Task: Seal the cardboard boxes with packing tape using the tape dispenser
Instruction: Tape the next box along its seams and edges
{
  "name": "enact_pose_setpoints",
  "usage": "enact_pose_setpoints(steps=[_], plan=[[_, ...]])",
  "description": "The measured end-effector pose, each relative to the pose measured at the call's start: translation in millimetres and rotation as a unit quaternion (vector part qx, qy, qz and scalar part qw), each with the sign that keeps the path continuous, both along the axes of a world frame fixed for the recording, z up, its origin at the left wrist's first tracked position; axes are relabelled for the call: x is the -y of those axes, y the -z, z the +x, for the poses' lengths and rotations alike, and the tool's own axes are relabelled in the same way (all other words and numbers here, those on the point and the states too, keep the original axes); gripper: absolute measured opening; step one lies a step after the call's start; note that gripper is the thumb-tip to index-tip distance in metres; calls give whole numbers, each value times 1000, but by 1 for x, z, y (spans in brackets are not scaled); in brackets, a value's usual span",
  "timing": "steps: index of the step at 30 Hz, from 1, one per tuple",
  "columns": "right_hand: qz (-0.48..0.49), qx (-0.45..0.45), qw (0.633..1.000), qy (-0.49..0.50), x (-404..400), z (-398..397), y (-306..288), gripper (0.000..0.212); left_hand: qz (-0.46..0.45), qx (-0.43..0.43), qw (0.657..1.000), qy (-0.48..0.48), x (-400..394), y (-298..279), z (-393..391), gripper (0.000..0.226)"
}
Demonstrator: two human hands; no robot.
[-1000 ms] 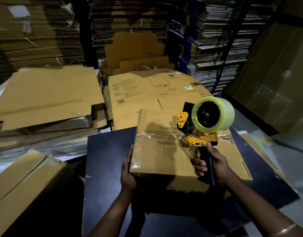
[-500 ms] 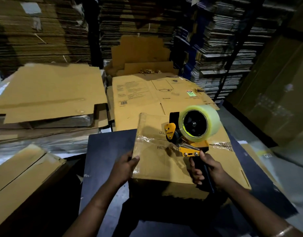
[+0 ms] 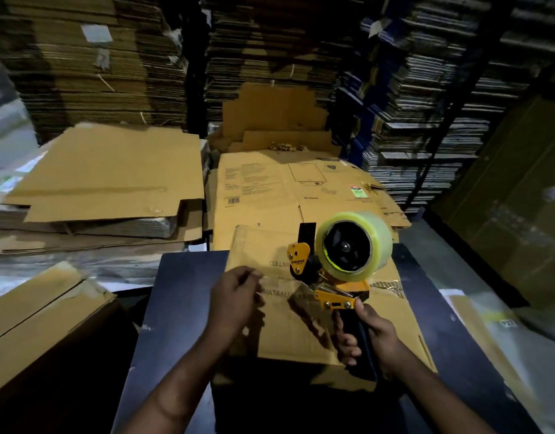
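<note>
The right hand point(image 3: 368, 335) reaches in from the lower right with its fingers wrapped round the dark handle of the tape dispenser point(image 3: 334, 270), holding it upright so the clear tape roll point(image 3: 353, 245) sits above the cardboard box point(image 3: 301, 327). The left hand point(image 3: 235, 296) hovers over the box's left part, fingers loosely curled, thumb and fingertips meeting near the strip of tape point(image 3: 279, 281) drawn out from the dispenser; whether they actually pinch its end cannot be told. Half a second ago this hand lay against the box's left edge; it has since lifted and moved inward toward the dispenser. The box lies flat on the dark counter point(image 3: 182, 296), under both hands, with the dispenser's nose just right of the left hand.
</note>
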State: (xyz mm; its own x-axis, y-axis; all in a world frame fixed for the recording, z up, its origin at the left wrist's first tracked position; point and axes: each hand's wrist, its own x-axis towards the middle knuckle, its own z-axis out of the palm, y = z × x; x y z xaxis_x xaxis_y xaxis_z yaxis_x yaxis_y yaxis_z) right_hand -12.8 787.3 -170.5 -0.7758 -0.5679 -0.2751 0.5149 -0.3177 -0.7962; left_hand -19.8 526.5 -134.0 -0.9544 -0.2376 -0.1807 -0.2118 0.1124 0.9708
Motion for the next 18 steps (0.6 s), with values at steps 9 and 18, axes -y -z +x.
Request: enact_pose_setpoints(steps=[9, 18], plan=[[-8, 9, 1000, 27, -76, 4, -19, 60, 180, 358, 878, 264, -93, -20, -87, 63], [-17, 0, 994, 104, -134, 18, -22, 64, 75, 355, 891, 274, -190, -7, -122, 49]])
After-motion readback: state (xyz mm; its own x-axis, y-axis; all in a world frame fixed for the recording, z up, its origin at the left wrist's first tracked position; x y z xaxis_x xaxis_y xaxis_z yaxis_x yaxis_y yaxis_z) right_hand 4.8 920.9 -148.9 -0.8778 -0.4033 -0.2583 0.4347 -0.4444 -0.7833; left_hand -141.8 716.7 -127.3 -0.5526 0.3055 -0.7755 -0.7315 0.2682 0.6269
